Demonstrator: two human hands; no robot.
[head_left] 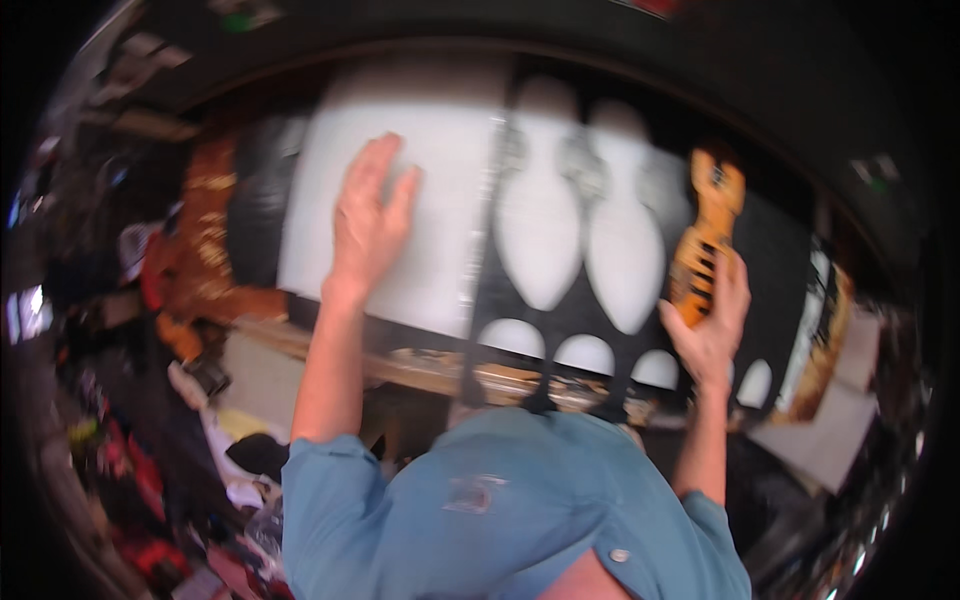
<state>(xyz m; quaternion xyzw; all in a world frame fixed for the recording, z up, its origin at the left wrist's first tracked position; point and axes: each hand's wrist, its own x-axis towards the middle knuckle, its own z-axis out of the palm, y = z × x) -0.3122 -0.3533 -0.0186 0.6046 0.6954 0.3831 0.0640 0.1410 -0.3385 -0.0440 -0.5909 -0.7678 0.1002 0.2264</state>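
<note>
My left hand [368, 225] is over a white board [445, 170], its fingers stretched out and the thumb apart, holding nothing. Motion blurs it, so I cannot tell whether it touches the board. My right hand [715, 325] grips the near end of an orange, sole-shaped cutting die [715, 215] with dark slots, thumb on its left side and fingers on its right. The die is over a black sheet [770, 240]. To its left, sole-shaped openings [540, 235] in the sheet show white beneath, with several rounded cut-outs [585, 353] along the near edge.
A wooden ledge [400, 370] runs along the near side of the work surface. A brown, worn panel [210, 240] stands at the left. Pale sheets [825, 435] lie at the lower right, and mixed scraps [130, 470] clutter the lower left. A dark beam [400, 25] spans the far side.
</note>
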